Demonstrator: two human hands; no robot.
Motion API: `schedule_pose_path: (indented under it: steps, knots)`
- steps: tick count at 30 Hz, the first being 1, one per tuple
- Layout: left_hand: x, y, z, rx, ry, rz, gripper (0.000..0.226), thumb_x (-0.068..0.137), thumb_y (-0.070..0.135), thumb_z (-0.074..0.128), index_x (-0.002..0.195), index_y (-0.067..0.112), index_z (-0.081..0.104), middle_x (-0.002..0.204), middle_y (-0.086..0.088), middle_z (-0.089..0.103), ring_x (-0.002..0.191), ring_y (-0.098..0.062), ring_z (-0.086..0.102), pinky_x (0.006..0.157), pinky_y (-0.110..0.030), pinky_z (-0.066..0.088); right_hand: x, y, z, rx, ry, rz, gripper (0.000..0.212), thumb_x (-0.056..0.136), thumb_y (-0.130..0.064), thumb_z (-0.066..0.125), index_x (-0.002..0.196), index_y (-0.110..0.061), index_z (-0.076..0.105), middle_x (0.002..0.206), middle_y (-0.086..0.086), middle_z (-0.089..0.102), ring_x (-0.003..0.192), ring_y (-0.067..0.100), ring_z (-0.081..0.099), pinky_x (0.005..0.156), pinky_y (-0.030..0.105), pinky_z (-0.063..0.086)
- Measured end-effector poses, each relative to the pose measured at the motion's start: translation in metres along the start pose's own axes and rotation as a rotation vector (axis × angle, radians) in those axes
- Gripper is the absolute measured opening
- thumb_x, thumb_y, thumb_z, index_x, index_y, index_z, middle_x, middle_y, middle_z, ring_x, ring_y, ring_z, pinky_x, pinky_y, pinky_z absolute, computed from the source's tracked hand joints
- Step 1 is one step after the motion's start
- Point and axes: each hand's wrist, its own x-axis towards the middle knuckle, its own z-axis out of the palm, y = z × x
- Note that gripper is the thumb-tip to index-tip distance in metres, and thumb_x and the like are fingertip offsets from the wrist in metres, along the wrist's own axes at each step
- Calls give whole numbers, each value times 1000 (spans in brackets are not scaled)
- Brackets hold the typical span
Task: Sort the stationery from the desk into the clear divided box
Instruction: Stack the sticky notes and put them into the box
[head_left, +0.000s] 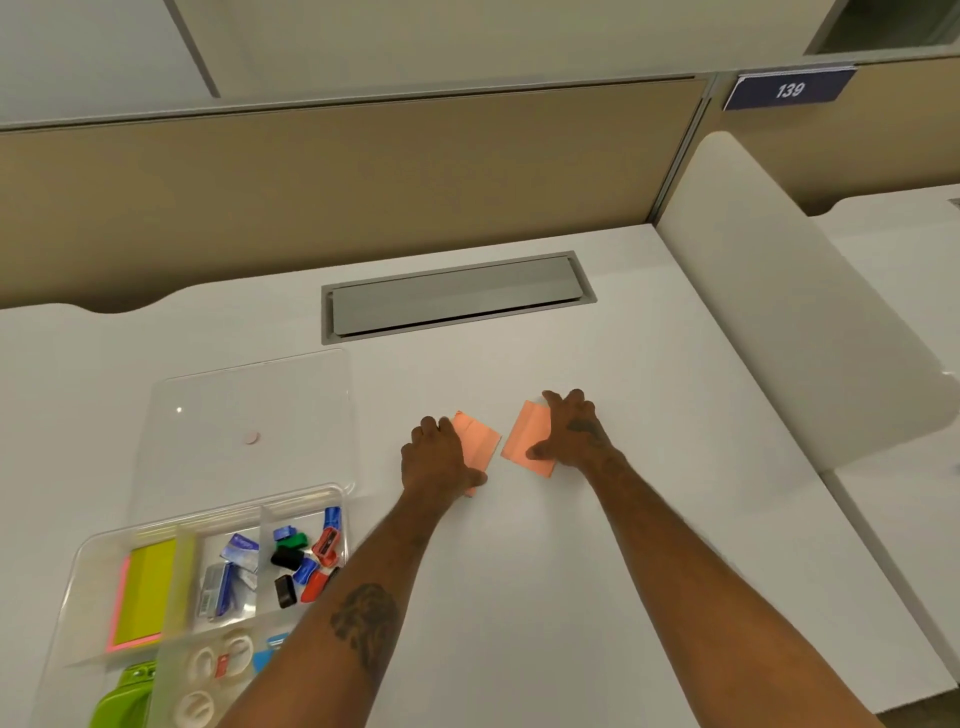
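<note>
Two orange sticky-note pads lie side by side on the white desk (571, 571). My left hand (439, 460) grips the left pad (480, 436), fingers over its far edge and thumb at its near corner. My right hand (574, 434) grips the right pad (530, 441), thumb pressed on its near edge. The clear divided box (83, 571) stands at the lower left, apart from both hands. It holds yellow and pink note pads (145, 592), staple boxes (228, 577), several sharpeners and erasers (306, 556), tape rolls (223, 660) and a green item (124, 701).
The box's clear lid (249, 415) lies flat behind the box, with a small pink disc (252, 436) on it. A grey cable hatch (457, 296) is set into the desk farther back. A white side partition (779, 312) rises on the right, a tan panel (363, 182) behind.
</note>
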Motion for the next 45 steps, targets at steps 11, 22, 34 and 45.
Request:
schedule_pose_path:
  steps: [11, 22, 34, 45]
  knots:
    - [-22, -16, -2, -242, 68, 38, 40, 88, 28, 61, 119, 14, 41, 115, -11, 60, 101, -36, 61, 79, -40, 47, -24, 2, 10, 178, -64, 173, 83, 69, -24, 84, 135, -11, 36, 135, 16, 44, 124, 34, 50, 100, 39, 46]
    - [-50, -68, -39, -602, 165, 24, 29, 98, 28, 48, 121, 10, 47, 114, -20, 62, 100, -39, 60, 81, -39, 46, -59, -40, 8, 346, 103, 135, 53, 92, -33, 59, 136, -8, 45, 140, 12, 50, 130, 28, 46, 105, 33, 38]
    - [-108, -225, -100, -1340, 191, -111, 34, 96, 15, 55, 129, 14, 47, 128, -10, 56, 110, -31, 61, 69, -34, 59, -117, -202, 20, 593, 202, -106, 33, 88, -35, 65, 108, -9, 61, 101, 5, 62, 84, 21, 56, 68, 28, 41]
    - [-150, -381, -105, -1481, 339, -230, 28, 101, 28, 49, 122, 12, 56, 124, -15, 58, 104, -30, 61, 60, -32, 57, -149, -347, 77, 566, -47, -321, 21, 92, -14, 60, 113, -10, 64, 79, 5, 61, 61, 12, 53, 53, 21, 38]
